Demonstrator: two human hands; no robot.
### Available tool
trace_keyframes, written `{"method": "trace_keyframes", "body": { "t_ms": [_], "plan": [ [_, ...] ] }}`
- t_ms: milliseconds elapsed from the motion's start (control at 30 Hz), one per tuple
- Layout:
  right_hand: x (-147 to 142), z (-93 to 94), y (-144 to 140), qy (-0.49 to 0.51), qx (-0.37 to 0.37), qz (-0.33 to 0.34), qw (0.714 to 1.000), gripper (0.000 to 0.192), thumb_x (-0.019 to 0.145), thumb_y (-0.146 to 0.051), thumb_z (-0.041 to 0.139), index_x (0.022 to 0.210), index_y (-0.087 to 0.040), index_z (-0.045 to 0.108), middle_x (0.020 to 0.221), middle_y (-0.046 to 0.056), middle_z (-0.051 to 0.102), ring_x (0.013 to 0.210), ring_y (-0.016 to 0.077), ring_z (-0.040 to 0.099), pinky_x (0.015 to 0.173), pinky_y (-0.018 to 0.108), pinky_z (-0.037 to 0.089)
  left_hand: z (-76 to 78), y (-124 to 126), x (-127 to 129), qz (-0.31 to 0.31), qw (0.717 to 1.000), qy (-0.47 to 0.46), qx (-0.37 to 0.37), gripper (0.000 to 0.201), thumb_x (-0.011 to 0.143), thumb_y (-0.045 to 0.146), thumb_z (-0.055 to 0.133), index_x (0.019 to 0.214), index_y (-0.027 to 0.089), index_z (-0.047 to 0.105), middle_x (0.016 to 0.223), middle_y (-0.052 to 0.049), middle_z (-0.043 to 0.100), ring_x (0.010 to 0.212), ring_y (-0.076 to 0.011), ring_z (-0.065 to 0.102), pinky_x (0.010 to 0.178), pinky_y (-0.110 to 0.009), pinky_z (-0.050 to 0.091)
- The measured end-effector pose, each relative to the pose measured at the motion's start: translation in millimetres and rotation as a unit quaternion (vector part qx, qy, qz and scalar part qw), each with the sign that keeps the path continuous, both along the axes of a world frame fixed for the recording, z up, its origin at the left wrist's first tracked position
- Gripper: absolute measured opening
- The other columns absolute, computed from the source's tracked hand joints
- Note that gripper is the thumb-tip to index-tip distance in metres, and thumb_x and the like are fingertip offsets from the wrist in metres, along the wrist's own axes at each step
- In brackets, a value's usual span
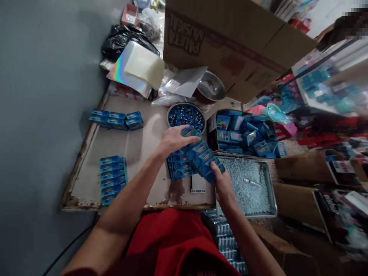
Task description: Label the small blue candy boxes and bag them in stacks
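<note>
A row of small blue printed packs (201, 155) is held at a slant between my two hands, over the table. At its upper left end, my left hand (176, 140) is closed around the packs, thumb on top. My right hand (222, 182) grips the lower right end, with the thumb on the front face. Just beneath lie more blue packs (182, 168) in rows, partly covered by the held ones. A small white scale (198, 186) shows below them. Behind my left hand stands a round metal bowl (170, 108) of small blue-and-silver pieces.
Stacked blue packs (112, 178) and a second group of packs (116, 119) sit on the left. To the right are a carton of blue boxes (212, 134) and a metal tray (271, 191) of pale granules with a scoop. A large cardboard box (238, 42) stands behind.
</note>
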State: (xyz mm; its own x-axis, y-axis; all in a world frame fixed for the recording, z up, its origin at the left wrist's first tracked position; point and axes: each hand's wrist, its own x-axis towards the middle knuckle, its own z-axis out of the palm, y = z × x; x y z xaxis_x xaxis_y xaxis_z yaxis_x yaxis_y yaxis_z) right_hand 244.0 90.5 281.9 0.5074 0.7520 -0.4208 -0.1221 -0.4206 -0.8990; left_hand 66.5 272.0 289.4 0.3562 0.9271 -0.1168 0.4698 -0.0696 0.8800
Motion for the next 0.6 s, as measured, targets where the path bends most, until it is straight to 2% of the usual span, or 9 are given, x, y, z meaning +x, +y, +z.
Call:
{"method": "trace_keyframes", "body": {
  "t_ms": [67,167,233,300,367,433,533,567,600],
  "plan": [
    [14,-10.0,7,0.026,-0.026,-0.048,0.998,0.068,0.074,-0.063,0.077,0.122,-0.016,0.066,0.108,0.010,0.075,0.092,0.0233,0.071,0.075,0.032,0.059,-8.2,37,41,-0.090,0.996,0.010,0.007,0.079,0.063,0.071,0.082,0.120,0.016,0.074,0.127,-0.017,0.071,0.122,-0.0401,0.061,0.109,-0.049,0.046],
    [31,-23.4,14,0.036,-0.075,-0.043,0.996,0.072,0.072,-0.068,0.076,0.121,-0.016,0.065,0.108,0.011,0.075,0.089,0.0244,0.072,0.070,0.034,0.060,-25.6,65,78,-0.147,0.986,0.074,-0.036,0.080,0.064,0.069,0.082,0.115,0.009,0.074,0.126,-0.023,0.070,0.121,-0.0437,0.061,0.107,-0.052,0.046],
    [37,-24.6,10,-0.014,-0.124,0.004,0.992,0.073,0.076,-0.074,0.067,0.120,-0.016,0.064,0.102,0.013,0.075,0.082,0.0258,0.072,0.067,0.037,0.059,-34.3,64,83,-0.145,0.986,0.055,-0.053,0.082,0.069,0.067,0.080,0.125,0.008,0.070,0.134,-0.023,0.066,0.126,-0.0426,0.059,0.110,-0.052,0.044],
    [36,-16.9,-1,-0.150,-0.203,0.066,0.965,0.077,0.080,-0.080,0.056,0.121,-0.015,0.062,0.088,0.015,0.074,0.073,0.0297,0.072,0.065,0.042,0.057,-38.7,53,71,-0.117,0.991,-0.042,-0.043,0.084,0.076,0.064,0.076,0.140,0.012,0.060,0.145,-0.020,0.059,0.133,-0.0365,0.056,0.113,-0.047,0.043],
    [28,-2.6,-13,-0.378,-0.279,0.138,0.872,0.084,0.079,-0.083,0.054,0.126,-0.014,0.060,0.076,0.015,0.071,0.072,0.0368,0.070,0.066,0.048,0.054,-40.6,35,39,-0.058,0.990,-0.132,-0.006,0.082,0.083,0.060,0.073,0.148,0.014,0.052,0.151,-0.017,0.055,0.137,-0.0303,0.054,0.115,-0.042,0.043],
    [11,13.7,-20,-0.485,-0.302,0.209,0.794,0.084,0.083,-0.087,0.042,0.128,-0.018,0.059,0.075,0.014,0.071,0.072,0.0409,0.070,0.064,0.050,0.051,-42.9,11,-17,0.020,0.989,-0.130,0.065,0.070,0.085,0.055,0.073,0.141,0.016,0.059,0.148,-0.015,0.058,0.138,-0.0268,0.053,0.118,-0.041,0.039],
    [-29,31.6,-19,-0.522,-0.267,0.288,0.757,0.090,0.081,-0.089,0.041,0.139,-0.021,0.050,0.074,0.009,0.071,0.065,0.0389,0.069,0.058,0.045,0.047,-56.3,-43,-138,0.225,0.966,-0.046,0.120,0.050,0.089,0.045,0.072,0.131,0.019,0.065,0.140,-0.011,0.064,0.134,-0.0240,0.055,0.120,-0.041,0.037],
    [-45,33.6,-16,-0.527,-0.244,0.308,0.753,0.091,0.082,-0.088,0.043,0.142,-0.021,0.048,0.076,0.008,0.071,0.065,0.0376,0.069,0.057,0.043,0.046,-66.0,-66,-182,0.313,0.945,-0.015,0.096,0.047,0.090,0.044,0.070,0.131,0.022,0.065,0.138,-0.009,0.065,0.131,-0.0231,0.057,0.118,-0.041,0.039],
    [-61,32.5,-13,-0.532,-0.213,0.328,0.752,0.088,0.083,-0.085,0.044,0.143,-0.021,0.047,0.079,0.008,0.072,0.067,0.0363,0.070,0.058,0.042,0.046,-78.7,-89,-223,0.421,0.905,0.000,0.062,0.041,0.090,0.045,0.069,0.124,0.023,0.067,0.133,-0.008,0.068,0.126,-0.0234,0.060,0.114,-0.042,0.042]
  ]
}}
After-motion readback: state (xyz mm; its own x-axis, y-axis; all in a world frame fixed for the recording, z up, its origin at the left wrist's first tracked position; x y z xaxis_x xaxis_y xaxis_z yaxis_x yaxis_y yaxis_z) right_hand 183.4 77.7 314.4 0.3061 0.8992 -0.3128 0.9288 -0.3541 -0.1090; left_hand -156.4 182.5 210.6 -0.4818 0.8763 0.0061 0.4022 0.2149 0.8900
